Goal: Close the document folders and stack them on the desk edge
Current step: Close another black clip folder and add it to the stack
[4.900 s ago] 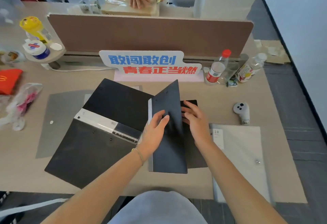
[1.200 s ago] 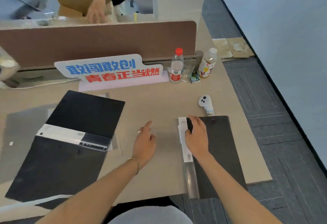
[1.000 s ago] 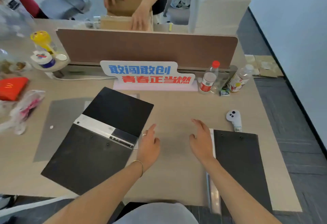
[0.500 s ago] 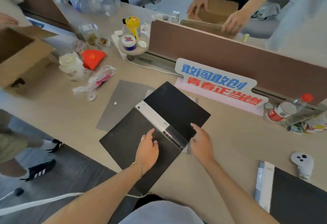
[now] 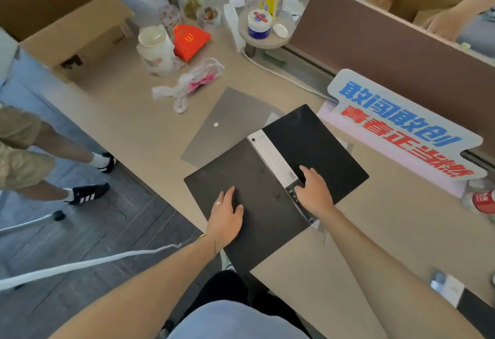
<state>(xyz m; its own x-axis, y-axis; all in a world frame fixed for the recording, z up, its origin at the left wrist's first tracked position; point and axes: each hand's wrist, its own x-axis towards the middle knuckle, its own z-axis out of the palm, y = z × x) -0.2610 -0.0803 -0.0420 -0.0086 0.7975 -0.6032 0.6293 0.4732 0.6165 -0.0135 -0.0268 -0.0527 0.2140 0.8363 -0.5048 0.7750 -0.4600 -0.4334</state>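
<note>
Folder (image 5: 276, 178), black, is shown lying open and flat on the surface (image 5: 375, 231), its near corner overhanging the front edge. Since the earlier views, one black folder has been closed and set at the right-hand edge, where only its corner (image 5: 471, 304) is now seen; attention has since been shifted leftward to the open one. Both hands, which a moment ago were only arriving, are now laid upon it: the left hand (image 5: 226, 216) is pressed flat on the near cover, fingers (image 5: 230, 196) spread and gripping nothing; the right hand (image 5: 313, 191) is rested across the white spine strip (image 5: 273, 155), fingers extended, nothing clasped. The second closing is judged to be at its start, with stacking yet to follow. A grey sleeve (image 5: 230, 121) is partly covered by the far cover and is probably to be handled afterwards. A plastic bag (image 5: 192, 84), red carton (image 5: 188, 40) and cardboard box (image 5: 61, 12) lie well apart to the left; a printed sign (image 5: 401, 127) stands just beyond. The fold path is judged unobstructed.
</note>
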